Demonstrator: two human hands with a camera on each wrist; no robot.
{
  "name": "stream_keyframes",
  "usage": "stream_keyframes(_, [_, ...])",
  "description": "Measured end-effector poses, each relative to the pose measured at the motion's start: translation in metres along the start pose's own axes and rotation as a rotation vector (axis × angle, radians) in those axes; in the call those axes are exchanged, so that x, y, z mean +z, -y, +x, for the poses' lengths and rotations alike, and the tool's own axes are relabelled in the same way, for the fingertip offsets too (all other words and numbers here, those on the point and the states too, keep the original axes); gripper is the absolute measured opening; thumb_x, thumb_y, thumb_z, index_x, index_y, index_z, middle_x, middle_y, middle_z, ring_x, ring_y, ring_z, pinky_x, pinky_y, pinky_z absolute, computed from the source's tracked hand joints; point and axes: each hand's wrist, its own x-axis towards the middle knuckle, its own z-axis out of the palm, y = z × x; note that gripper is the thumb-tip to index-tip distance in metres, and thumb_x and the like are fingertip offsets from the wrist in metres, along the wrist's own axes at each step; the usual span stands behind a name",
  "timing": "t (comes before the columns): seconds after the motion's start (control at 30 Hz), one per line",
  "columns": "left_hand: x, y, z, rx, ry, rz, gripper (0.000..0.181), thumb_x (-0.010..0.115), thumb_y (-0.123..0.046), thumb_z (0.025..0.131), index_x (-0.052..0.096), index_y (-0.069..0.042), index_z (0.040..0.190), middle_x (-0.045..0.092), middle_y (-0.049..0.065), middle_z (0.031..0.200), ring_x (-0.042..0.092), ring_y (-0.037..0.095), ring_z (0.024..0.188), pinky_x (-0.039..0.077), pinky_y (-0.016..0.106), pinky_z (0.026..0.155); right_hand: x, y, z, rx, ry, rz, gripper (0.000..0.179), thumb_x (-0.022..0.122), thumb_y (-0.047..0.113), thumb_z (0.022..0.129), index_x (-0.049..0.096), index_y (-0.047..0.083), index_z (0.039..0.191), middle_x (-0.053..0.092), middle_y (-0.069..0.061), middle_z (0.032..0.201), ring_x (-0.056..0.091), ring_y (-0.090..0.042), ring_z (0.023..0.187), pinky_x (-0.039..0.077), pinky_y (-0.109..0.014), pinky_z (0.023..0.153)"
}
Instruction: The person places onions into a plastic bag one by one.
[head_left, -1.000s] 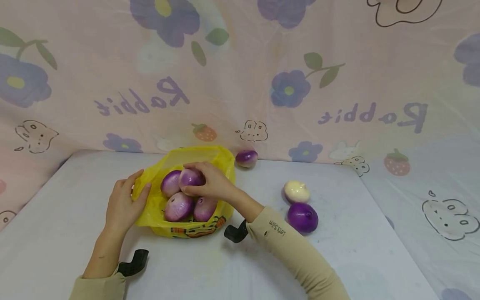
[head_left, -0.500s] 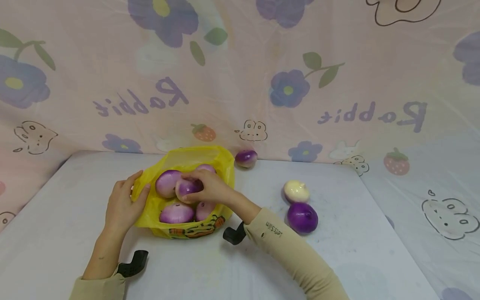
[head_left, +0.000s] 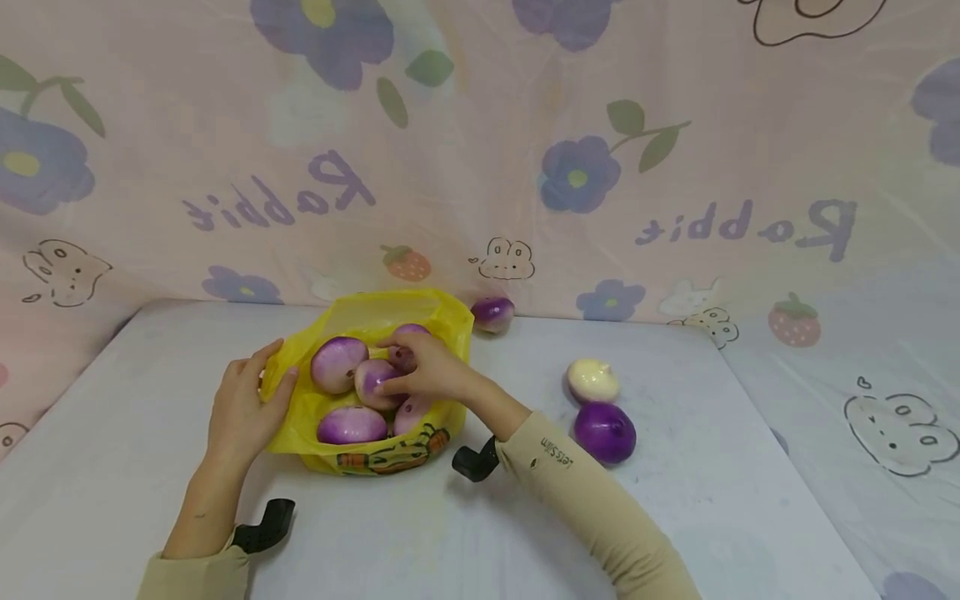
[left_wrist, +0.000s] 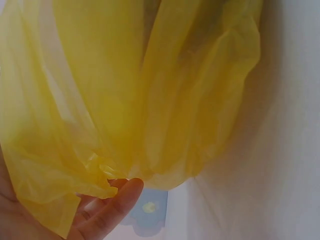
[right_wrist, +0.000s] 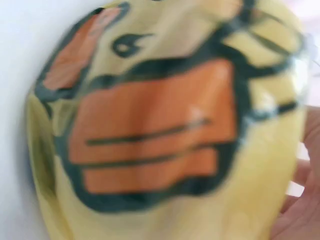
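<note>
A yellow plastic bag stands with its mouth spread, several purple-and-white onions inside. My left hand holds the bag's left rim between thumb and fingers; in the left wrist view the yellow film drapes over that hand. Over the bag's mouth reaches my right hand, fingers loosely spread, thumb tip at the middle onion. Beside that onion sit a left onion and a front onion. The right hand partly covers the onions at the bag's right side. A printed orange-and-black pattern fills the right wrist view.
Outside the bag, a purple onion lies behind it at the table's back edge. To the right, a cream-coloured onion sits just behind a deep purple onion. A patterned curtain hangs behind the white table.
My right hand lowered the onion toward the front among the others, then loosened its fingers and drew slightly right. Onions in the bag shifted apart. The left hand stayed at the rim.
</note>
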Motion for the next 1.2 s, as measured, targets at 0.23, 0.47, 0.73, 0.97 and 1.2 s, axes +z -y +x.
stream_keyframes(0.23, [-0.001,0.000,-0.001,0.000,-0.001,0.001,0.050,0.051,-0.023,0.097,0.043,0.000,0.141,0.043,0.034,0.119,0.046,0.045,0.095,0.041,0.056,0.077,-0.019,-0.001,-0.007,0.012,-0.098,0.076,0.057,0.077,0.023,0.081,0.055,0.010,0.132,0.056,-0.005,0.135,0.053,-0.025,0.124,0.043,-0.038,0.103])
stream_keyframes(0.47, [-0.001,-0.002,-0.001,0.002,0.002,-0.003,0.050,0.051,-0.024,0.097,0.042,0.000,0.141,0.043,0.034,0.120,0.046,0.045,0.096,0.041,0.056,0.078,-0.040,-0.005,-0.014,-0.039,-0.231,0.115,0.049,0.074,0.019,0.083,0.058,0.008,0.128,0.059,-0.007,0.129,0.055,-0.027,0.120,0.048,-0.037,0.097])
stream_keyframes(0.73, [-0.001,-0.001,-0.001,0.031,-0.035,-0.014,0.048,0.053,-0.020,0.096,0.046,0.002,0.138,0.045,0.035,0.117,0.047,0.045,0.094,0.039,0.055,0.076,-0.060,-0.011,-0.024,-0.066,-0.330,0.128,0.050,0.075,0.017,0.083,0.058,0.006,0.129,0.059,-0.011,0.126,0.055,-0.028,0.117,0.049,-0.038,0.094])
stream_keyframes(0.97, [-0.001,-0.001,-0.002,0.025,-0.029,-0.006,0.049,0.053,-0.022,0.096,0.045,0.001,0.138,0.044,0.035,0.118,0.047,0.046,0.095,0.040,0.056,0.077,-0.070,-0.021,-0.030,-0.022,-0.373,0.125,0.050,0.074,0.020,0.083,0.059,0.008,0.129,0.059,-0.010,0.126,0.056,-0.031,0.117,0.047,-0.044,0.096])
stream_keyframes(1.2, [0.000,-0.002,-0.002,0.019,-0.029,-0.005,0.049,0.053,-0.021,0.096,0.045,0.001,0.139,0.044,0.035,0.117,0.047,0.046,0.094,0.040,0.056,0.076,-0.077,-0.034,-0.036,0.040,-0.402,0.142,0.050,0.074,0.021,0.083,0.058,0.008,0.130,0.060,-0.011,0.127,0.059,-0.030,0.110,0.048,-0.043,0.097])
